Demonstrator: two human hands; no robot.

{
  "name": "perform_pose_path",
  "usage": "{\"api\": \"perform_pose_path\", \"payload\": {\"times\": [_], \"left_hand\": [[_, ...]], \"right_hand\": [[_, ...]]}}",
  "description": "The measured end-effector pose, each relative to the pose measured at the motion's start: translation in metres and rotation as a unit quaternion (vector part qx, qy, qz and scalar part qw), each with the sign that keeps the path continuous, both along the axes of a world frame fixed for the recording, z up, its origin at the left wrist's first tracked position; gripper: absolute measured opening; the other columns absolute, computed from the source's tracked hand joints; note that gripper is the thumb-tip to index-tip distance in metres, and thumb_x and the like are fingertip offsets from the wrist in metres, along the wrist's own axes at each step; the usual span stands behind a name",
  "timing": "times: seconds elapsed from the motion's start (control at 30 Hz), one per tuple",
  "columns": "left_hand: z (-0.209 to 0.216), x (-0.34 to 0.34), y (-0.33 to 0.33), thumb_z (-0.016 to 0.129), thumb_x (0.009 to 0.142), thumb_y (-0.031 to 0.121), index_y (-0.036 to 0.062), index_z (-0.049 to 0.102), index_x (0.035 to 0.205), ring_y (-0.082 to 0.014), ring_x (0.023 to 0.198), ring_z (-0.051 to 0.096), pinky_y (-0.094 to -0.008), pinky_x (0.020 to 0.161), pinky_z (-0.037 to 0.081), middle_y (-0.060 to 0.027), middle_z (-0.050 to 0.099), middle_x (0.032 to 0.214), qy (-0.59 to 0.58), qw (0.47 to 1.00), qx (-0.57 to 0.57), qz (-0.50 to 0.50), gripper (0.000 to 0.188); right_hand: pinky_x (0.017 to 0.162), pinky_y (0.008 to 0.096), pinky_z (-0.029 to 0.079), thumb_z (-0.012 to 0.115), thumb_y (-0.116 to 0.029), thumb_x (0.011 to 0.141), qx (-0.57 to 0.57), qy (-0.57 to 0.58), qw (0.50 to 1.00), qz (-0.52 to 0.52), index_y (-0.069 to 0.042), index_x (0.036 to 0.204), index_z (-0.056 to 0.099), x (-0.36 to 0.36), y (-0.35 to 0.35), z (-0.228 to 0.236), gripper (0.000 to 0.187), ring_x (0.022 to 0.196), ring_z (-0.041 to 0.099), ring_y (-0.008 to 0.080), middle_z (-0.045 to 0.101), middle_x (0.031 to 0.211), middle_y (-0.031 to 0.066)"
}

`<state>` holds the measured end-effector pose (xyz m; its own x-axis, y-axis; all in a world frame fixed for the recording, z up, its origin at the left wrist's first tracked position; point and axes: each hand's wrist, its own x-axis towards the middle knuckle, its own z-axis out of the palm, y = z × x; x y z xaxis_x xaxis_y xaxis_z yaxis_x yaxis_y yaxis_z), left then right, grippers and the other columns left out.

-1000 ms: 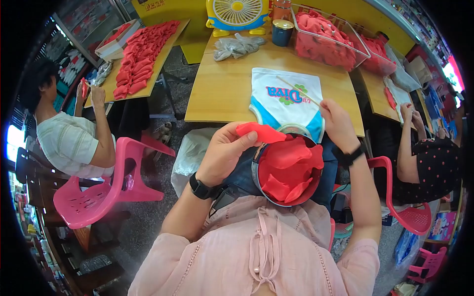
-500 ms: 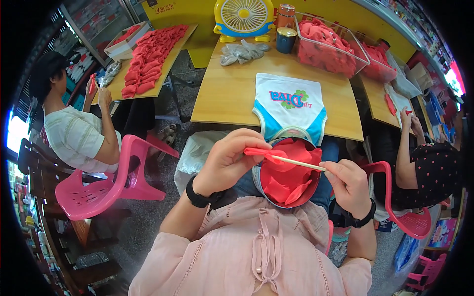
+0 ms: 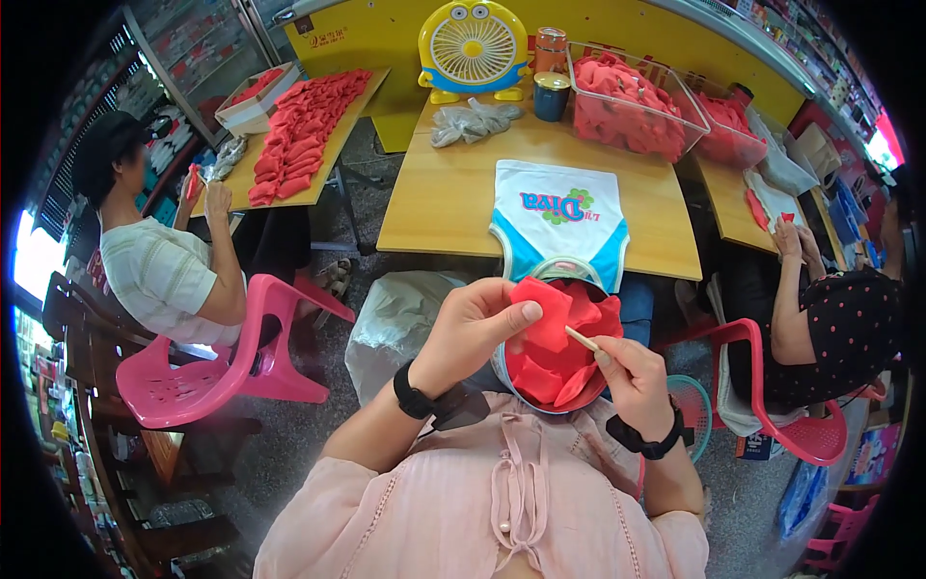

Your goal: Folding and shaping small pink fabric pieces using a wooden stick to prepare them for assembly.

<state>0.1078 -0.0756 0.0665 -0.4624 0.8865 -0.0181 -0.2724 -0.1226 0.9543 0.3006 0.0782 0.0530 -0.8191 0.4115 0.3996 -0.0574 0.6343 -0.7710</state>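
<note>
My left hand (image 3: 473, 326) is closed on a small red cloth piece (image 3: 543, 311), thumb lying across its face. My right hand (image 3: 632, 378) pinches a thin pale stick (image 3: 581, 338), probably wooden. The stick's tip points at the red cloth and seems to touch or nearly touch its lower edge. Under both hands a round basin (image 3: 516, 388) rests on my lap, holding several more red cloth pieces (image 3: 564, 381). Beyond the basin, a small white and blue garment (image 3: 559, 203) with a printed front lies on the table, its lower end hanging toward me.
On the wooden table (image 3: 424, 207) stand a yellow and blue fan (image 3: 473, 48), a dark blue cup (image 3: 551, 98), grey bundles (image 3: 473, 123) and a clear bin (image 3: 637, 116) of red pieces. Co-workers sit left (image 3: 169, 261) and right (image 3: 830, 338). A white bag (image 3: 395, 328) stands beside my knee.
The red piece was narrow and bunched around the stick's end; now it is spread as a flatter, wider patch in my left hand. My right hand has moved lower and left with the stick.
</note>
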Motion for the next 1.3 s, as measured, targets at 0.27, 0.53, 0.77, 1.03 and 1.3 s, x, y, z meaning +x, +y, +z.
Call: {"api": "perform_pose_path", "payload": {"times": [0.27,0.53,0.77,1.03,1.3], "left_hand": [[-0.005,0.009,0.0,0.066,0.093,0.019,0.0006,0.068,0.108,-0.0013,0.067,0.051,-0.0184,0.058,0.042,0.0035,0.065,0.082,0.058,0.997,-0.043,-0.021,0.024],[-0.003,-0.005,-0.009,0.064,0.094,0.02,0.0028,0.068,0.11,-0.0032,0.06,0.049,-0.0201,0.054,0.041,0.0043,0.062,0.076,0.047,0.996,-0.031,-0.065,0.024],[-0.007,0.004,-0.01,0.065,0.094,0.021,0.0026,0.068,0.109,-0.0025,0.062,0.049,-0.0206,0.055,0.04,0.0046,0.061,0.076,0.057,0.994,-0.004,-0.096,0.024],[0.005,0.004,-0.014,0.063,0.095,0.021,-0.0004,0.067,0.107,-0.0027,0.064,0.053,-0.02,0.053,0.043,0.0029,0.063,0.076,0.173,0.985,0.023,-0.014,0.025],[0.01,0.01,-0.016,0.055,0.099,0.026,-0.0004,0.066,0.108,-0.0053,0.06,0.056,-0.0219,0.053,0.046,-0.0008,0.066,0.078,0.169,0.985,-0.035,0.025,0.03]], "right_hand": [[0.06,0.0273,0.046,0.063,-0.004,0.09,-0.056,-0.023,0.998,-0.005,0.004,0.102,0.066,-0.008,-0.011,-0.016,0.015,0.067,0.061,0.0195,0.066,0.08,0.0141],[0.061,0.0254,0.046,0.063,-0.006,0.091,-0.107,-0.04,0.993,0.011,0.004,0.102,0.066,-0.002,-0.01,-0.018,0.015,0.068,0.06,0.0134,0.066,0.079,0.0117],[0.061,0.0235,0.045,0.06,-0.009,0.095,-0.172,-0.011,0.985,0.024,0.004,0.105,0.066,0.0,-0.032,-0.016,0.017,0.066,0.057,0.0107,0.067,0.081,0.0063],[0.055,0.0177,0.031,0.056,-0.018,0.099,-0.469,-0.035,0.878,0.089,0.002,0.107,0.066,0.013,-0.032,-0.02,0.024,0.064,0.043,0.0014,0.057,0.076,-0.0034],[0.065,0.0206,0.044,0.059,-0.009,0.096,-0.204,-0.035,0.978,0.02,0.004,0.109,0.064,0.009,-0.03,-0.029,0.02,0.074,0.055,0.0068,0.068,0.088,0.005]]}}
